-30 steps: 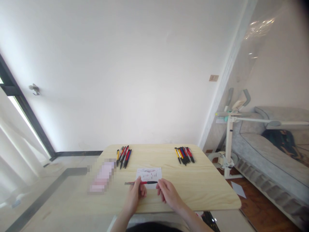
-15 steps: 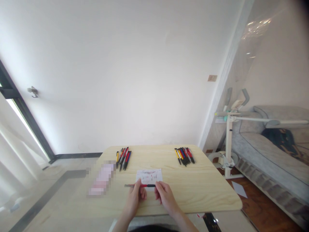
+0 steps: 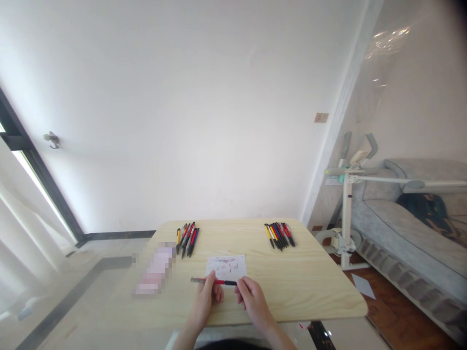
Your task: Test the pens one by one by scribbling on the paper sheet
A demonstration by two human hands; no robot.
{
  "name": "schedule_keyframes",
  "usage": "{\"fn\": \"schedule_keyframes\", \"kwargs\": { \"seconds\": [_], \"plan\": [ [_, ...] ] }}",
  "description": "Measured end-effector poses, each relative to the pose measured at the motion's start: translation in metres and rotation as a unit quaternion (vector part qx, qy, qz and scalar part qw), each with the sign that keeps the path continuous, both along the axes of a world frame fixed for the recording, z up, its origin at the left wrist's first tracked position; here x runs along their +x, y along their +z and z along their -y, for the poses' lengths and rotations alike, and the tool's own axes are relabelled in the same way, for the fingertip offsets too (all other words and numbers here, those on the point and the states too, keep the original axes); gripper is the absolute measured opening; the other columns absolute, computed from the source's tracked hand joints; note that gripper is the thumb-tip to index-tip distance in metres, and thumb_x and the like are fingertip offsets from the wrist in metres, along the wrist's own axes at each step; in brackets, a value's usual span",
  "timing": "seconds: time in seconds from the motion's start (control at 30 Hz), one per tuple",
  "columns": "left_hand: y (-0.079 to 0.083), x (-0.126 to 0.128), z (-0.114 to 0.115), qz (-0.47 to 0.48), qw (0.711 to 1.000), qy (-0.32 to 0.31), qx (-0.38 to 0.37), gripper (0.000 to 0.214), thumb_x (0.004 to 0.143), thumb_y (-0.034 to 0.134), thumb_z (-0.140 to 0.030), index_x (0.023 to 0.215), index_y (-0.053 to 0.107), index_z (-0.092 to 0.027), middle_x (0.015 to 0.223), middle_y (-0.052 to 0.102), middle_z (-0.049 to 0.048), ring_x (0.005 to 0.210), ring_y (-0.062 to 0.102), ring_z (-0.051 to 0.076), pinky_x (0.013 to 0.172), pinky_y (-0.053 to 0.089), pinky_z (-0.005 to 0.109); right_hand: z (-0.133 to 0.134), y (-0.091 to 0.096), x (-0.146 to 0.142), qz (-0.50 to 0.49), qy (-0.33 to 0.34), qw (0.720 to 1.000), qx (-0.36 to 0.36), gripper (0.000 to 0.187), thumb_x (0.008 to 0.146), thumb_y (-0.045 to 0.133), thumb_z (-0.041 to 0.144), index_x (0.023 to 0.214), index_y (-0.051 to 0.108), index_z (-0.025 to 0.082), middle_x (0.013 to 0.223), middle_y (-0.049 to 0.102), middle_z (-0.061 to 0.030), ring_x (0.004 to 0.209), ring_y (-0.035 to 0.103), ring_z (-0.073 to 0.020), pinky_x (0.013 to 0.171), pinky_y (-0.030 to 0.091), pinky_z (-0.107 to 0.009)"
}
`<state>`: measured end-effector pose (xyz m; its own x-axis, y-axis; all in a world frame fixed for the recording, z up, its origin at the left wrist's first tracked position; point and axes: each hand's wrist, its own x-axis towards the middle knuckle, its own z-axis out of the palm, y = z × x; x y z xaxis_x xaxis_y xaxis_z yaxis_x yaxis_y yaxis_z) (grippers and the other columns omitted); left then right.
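A red pen [image 3: 220, 282] with a black grip lies level between my two hands above the near part of the table. My left hand [image 3: 208, 295] is closed around its clear-grey end, which sticks out to the left. With thumb and fingers, my right hand [image 3: 251, 295] pinches the black end; the tip is hidden there. Just beyond the pen, a white sheet of paper [image 3: 226, 265] with dark and reddish marks rests on the table, partly covered by my hands and the pen.
On the wooden table [image 3: 306, 282], several pens [image 3: 188, 239] lie at the back left and several more pens [image 3: 279, 236] at the back right. A blurred pinkish patch [image 3: 155, 272] covers the left side. An exercise machine [image 3: 346, 218] stands right of the table, before a grey sofa [image 3: 397, 223].
The view has shifted very slightly. Both hands hold the pen as before, with its black end tilted a touch lower.
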<state>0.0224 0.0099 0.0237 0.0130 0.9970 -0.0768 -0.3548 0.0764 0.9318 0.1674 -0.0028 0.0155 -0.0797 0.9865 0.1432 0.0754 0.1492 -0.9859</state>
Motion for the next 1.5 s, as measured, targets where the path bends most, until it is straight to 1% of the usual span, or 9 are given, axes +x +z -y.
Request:
{"fn": "schedule_keyframes", "kwargs": {
  "seconds": [0.17, 0.4, 0.67, 0.93, 1.17, 1.37, 1.5],
  "plan": [
    [-0.0018, 0.0001, -0.0001, 0.003, 1.000, 0.003, -0.005, 0.049, 0.074, 0.051, -0.054, 0.041, 0.035, -0.022, 0.034, 0.039, -0.0042, 0.037, 0.043, 0.011, 0.043, 0.032, 0.026, -0.0001, -0.0009, 0.0004, 0.013, 0.001, 1.000, 0.006, 0.041, 0.088, 0.040, 0.047, 0.065, 0.053, 0.016, 0.052, 0.046, 0.0028, 0.047, 0.041, -0.0092, 0.044, 0.030, -0.020],
    [-0.0039, 0.0003, -0.0020, 0.019, 1.000, 0.007, -0.008, 0.048, 0.072, 0.053, -0.054, 0.043, 0.031, -0.023, 0.033, 0.033, -0.0073, 0.034, 0.039, 0.010, 0.039, 0.029, 0.025, 0.0010, 0.0030, 0.0023, 0.025, 0.012, 1.000, 0.013, 0.040, 0.087, 0.040, 0.047, 0.067, 0.053, 0.016, 0.053, 0.046, 0.0031, 0.046, 0.040, -0.0087, 0.043, 0.029, -0.020],
    [-0.0068, -0.0005, -0.0036, 0.016, 1.000, 0.005, -0.002, 0.048, 0.073, 0.053, -0.054, 0.043, 0.030, -0.023, 0.034, 0.033, -0.0072, 0.034, 0.039, 0.010, 0.039, 0.029, 0.025, 0.0013, 0.0027, 0.0029, 0.036, 0.011, 0.999, 0.024, 0.038, 0.088, 0.040, 0.045, 0.068, 0.054, 0.016, 0.054, 0.047, 0.0027, 0.046, 0.041, -0.0089, 0.044, 0.030, -0.020],
    [-0.0069, -0.0003, -0.0036, 0.028, 1.000, 0.004, -0.010, 0.050, 0.073, 0.051, -0.056, 0.043, 0.029, -0.023, 0.035, 0.029, -0.0081, 0.034, 0.037, 0.009, 0.039, 0.029, 0.024, 0.0003, 0.0028, 0.0038, 0.031, 0.021, 0.999, 0.016, 0.035, 0.086, 0.043, 0.045, 0.073, 0.056, 0.016, 0.055, 0.048, 0.0031, 0.046, 0.040, -0.0089, 0.044, 0.030, -0.020],
    [-0.0069, -0.0003, -0.0051, 0.038, 0.999, 0.013, -0.016, 0.050, 0.071, 0.054, -0.056, 0.044, 0.028, -0.023, 0.035, 0.027, -0.0093, 0.033, 0.035, 0.008, 0.037, 0.026, 0.023, 0.0017, 0.0060, 0.0019, 0.014, 0.018, 1.000, 0.002, 0.040, 0.085, 0.043, 0.051, 0.071, 0.055, 0.016, 0.052, 0.046, 0.0041, 0.045, 0.039, -0.0084, 0.043, 0.028, -0.019],
    [-0.0042, 0.0008, -0.0036, 0.051, 0.998, 0.014, -0.020, 0.050, 0.073, 0.051, -0.057, 0.043, 0.029, -0.023, 0.036, 0.028, -0.0086, 0.034, 0.035, 0.008, 0.038, 0.027, 0.024, -0.0010, 0.0060, 0.0002, -0.008, 0.032, 0.999, -0.038, 0.047, 0.083, 0.037, 0.060, 0.072, 0.052, 0.016, 0.050, 0.046, 0.0054, 0.038, 0.037, -0.0062, 0.037, 0.025, -0.018],
    [-0.0049, 0.0001, -0.0032, 0.055, 0.998, 0.006, -0.018, 0.048, 0.073, 0.053, -0.052, 0.044, 0.030, -0.023, 0.038, 0.027, -0.0086, 0.036, 0.034, 0.008, 0.039, 0.028, 0.024, -0.0008, 0.0051, -0.0002, 0.009, 0.031, 0.999, -0.033, 0.048, 0.085, 0.036, 0.058, 0.069, 0.053, 0.015, 0.050, 0.047, 0.0045, 0.038, 0.038, -0.0060, 0.037, 0.026, -0.017]
  ]
}}
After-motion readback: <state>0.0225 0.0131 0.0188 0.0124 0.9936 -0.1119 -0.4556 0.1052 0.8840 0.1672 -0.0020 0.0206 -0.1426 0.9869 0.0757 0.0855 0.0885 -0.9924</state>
